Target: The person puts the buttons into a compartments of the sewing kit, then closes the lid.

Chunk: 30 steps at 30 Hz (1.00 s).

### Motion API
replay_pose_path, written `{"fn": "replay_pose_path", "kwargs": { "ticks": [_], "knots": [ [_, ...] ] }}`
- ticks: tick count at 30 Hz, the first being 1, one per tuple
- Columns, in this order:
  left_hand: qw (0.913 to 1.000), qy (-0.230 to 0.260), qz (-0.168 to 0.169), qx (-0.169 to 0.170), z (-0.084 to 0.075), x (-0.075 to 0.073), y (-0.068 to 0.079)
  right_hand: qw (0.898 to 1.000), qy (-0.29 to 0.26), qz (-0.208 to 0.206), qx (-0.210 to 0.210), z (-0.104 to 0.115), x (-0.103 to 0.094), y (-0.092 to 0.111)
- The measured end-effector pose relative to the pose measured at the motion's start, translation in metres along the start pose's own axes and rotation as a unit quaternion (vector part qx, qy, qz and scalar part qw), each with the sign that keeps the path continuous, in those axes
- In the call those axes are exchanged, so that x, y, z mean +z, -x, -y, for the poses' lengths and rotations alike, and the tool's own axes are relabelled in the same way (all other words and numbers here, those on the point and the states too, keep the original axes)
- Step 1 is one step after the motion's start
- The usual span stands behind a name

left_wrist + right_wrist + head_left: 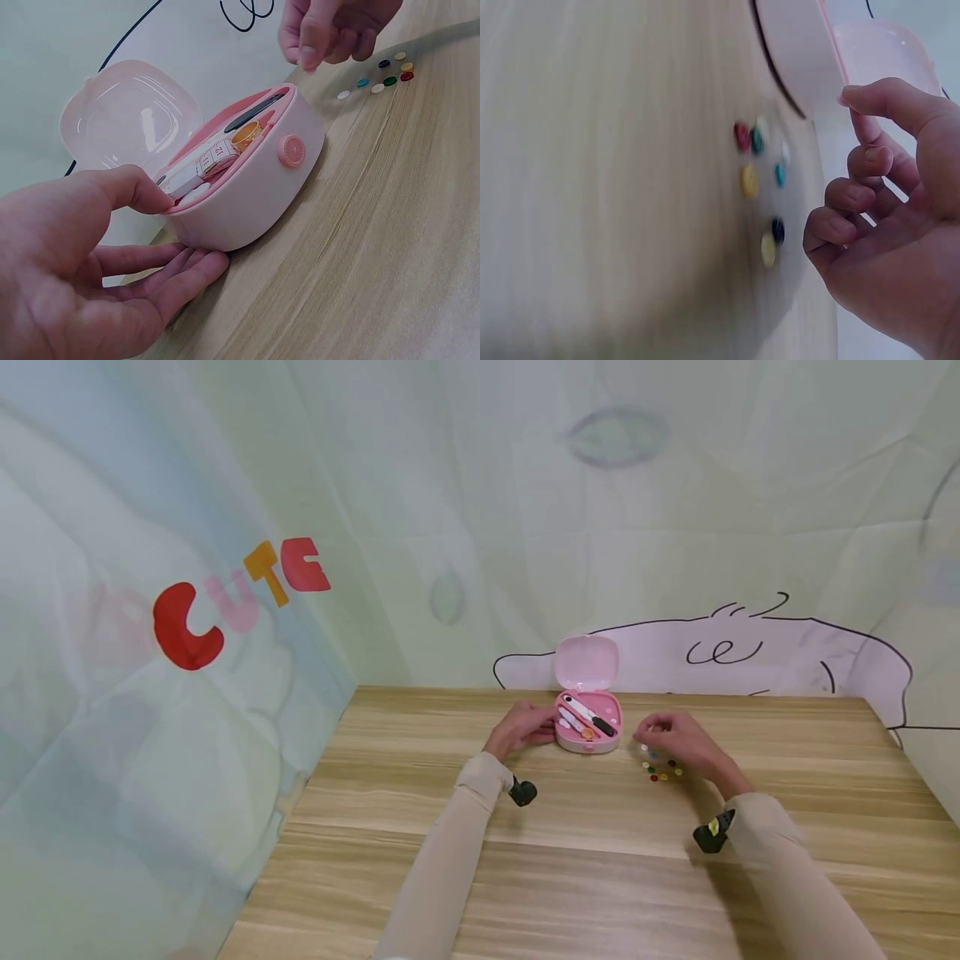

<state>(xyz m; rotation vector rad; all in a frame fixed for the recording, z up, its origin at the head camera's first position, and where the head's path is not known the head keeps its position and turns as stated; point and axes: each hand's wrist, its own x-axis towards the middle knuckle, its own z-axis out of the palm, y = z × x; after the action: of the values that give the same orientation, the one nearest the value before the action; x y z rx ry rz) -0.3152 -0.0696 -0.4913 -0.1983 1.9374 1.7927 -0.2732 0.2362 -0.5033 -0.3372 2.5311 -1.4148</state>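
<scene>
My left hand (pixel 525 725) holds the left side of a pink sewing box (pixel 255 206), thumb on the rim and fingers against the outer wall, in the left wrist view. Its lid (pixel 587 663) stands raised at the back. Inside lie a tape measure (pixel 217 155), an orange ring-shaped piece (pixel 246 136) and a tool with a black handle (pixel 602 726). To the right of the box, my right hand (pixel 900 187) pinches what looks like a small pink button (pixel 844 100) between thumb and index finger. Below that hand lie several coloured buttons, among them a green button (pixel 390 81).
The box stands near the back edge of the wooden table (pixel 585 835). Behind it hangs a printed cloth (pixel 465 527) with a cartoon outline, and coloured letters (pixel 306 567) show at the left.
</scene>
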Motion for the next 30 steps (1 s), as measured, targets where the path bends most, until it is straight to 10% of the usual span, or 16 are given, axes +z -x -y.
{"fn": "replay_pose_path", "kwargs": {
  "ticks": [30],
  "knots": [
    [1.0000, 0.006, -0.003, 0.002, 0.000, 0.002, 0.002, 0.992, -0.091, -0.045, 0.076, 0.021, 0.022, -0.030]
  ]
}}
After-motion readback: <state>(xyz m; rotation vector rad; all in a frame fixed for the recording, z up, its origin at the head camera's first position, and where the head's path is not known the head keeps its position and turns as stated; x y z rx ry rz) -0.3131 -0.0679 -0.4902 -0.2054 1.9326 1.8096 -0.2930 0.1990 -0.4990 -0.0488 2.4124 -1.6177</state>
